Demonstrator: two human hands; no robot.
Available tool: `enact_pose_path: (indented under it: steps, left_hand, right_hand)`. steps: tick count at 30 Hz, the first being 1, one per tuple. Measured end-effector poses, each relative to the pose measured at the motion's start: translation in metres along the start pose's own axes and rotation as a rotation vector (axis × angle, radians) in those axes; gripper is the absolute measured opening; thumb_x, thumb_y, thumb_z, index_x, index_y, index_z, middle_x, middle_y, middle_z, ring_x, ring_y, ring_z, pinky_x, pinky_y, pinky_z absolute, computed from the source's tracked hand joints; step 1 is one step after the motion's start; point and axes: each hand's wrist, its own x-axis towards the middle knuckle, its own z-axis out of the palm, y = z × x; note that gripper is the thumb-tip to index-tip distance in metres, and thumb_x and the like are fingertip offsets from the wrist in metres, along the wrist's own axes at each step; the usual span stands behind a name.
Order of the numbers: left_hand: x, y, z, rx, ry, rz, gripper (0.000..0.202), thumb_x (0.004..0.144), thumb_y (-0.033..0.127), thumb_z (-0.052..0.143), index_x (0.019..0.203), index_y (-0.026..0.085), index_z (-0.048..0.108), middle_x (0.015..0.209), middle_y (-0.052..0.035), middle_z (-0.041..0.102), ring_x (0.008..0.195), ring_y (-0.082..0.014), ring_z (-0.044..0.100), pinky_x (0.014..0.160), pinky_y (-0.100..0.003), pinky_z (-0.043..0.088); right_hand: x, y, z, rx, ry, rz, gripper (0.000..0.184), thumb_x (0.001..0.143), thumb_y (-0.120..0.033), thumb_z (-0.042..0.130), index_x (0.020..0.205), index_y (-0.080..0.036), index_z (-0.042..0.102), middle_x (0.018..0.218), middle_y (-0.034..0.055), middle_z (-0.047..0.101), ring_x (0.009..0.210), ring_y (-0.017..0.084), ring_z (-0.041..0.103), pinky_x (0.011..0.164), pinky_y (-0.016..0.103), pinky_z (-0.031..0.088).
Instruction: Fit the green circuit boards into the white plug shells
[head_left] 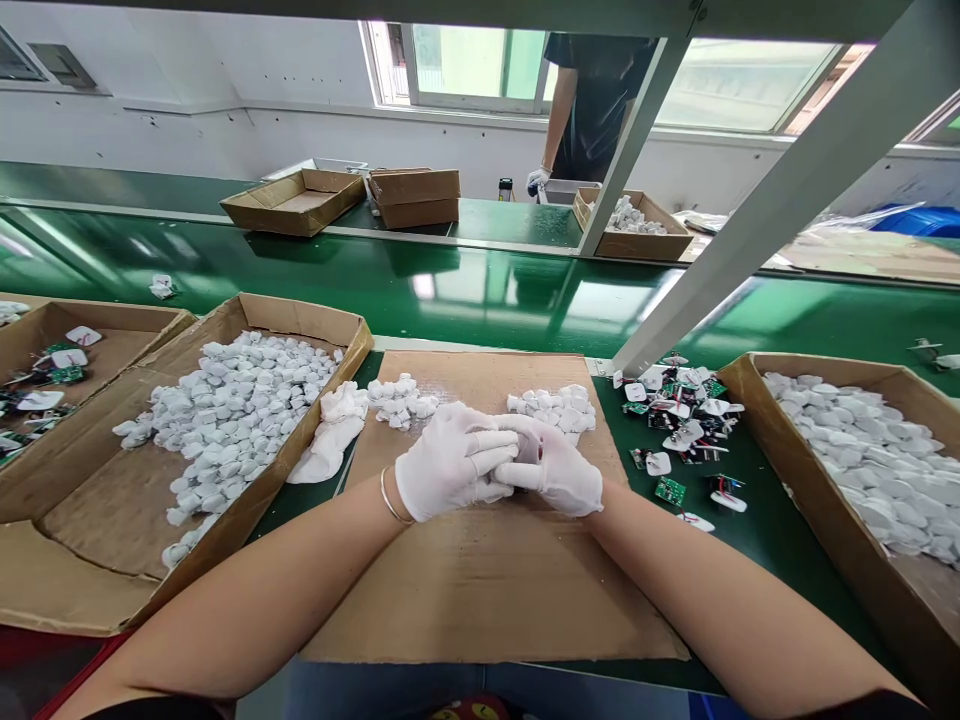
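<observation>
My left hand (454, 460) and my right hand (551, 468), both in thin white gloves, meet above a cardboard sheet (480, 590). Their fingers are bent and pressed together around something small; the fingers cover it, so its kind does not show. Just beyond my left hand lies a small heap of white plastic pieces (401, 400). A second heap of white pieces (559, 408) is behind my right hand. To the right, green circuit boards with wires and white parts (686, 405) lie in a loose pile, with a single green board (670, 490) nearer me.
A cardboard box (300, 430) full of small white pieces stands left, another box (757, 420) with white pieces right. Crumpled white gloves (330, 435) lie beside the left box. A slanted metal post (750, 210) rises at right. Beyond the green conveyor (360, 270) stands a person (600, 110).
</observation>
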Motion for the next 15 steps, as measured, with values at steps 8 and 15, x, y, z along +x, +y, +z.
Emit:
enact_pose_path:
  steps: [8,15]
  left_hand:
    - [-0.0093,-0.0084,0.0078,0.018,-0.009,0.048,0.033,0.089,0.050,0.051,0.098,0.021,0.063,0.082,-0.0053,0.067,0.076,-0.0184,0.054,0.068,-0.033,0.041]
    - [-0.0058,-0.0032,0.0055,0.003,-0.031,0.015,0.033,0.088,0.051,0.054,0.095,0.021,0.065,0.079,-0.0047,0.067,0.073,-0.0182,0.054,0.069,-0.033,0.041]
  right_hand:
    - [0.0028,-0.0030,-0.0057,0.011,-0.049,0.013,0.043,0.071,-0.024,0.076,0.110,-0.014,0.062,0.090,0.0029,0.062,0.078,0.014,0.057,0.068,0.026,0.050]
    - [0.0022,-0.0038,-0.0027,-0.120,-0.013,-0.045,0.037,0.074,-0.022,0.071,0.110,-0.015,0.064,0.089,0.0025,0.064,0.076,0.014,0.057,0.070,0.026,0.050]
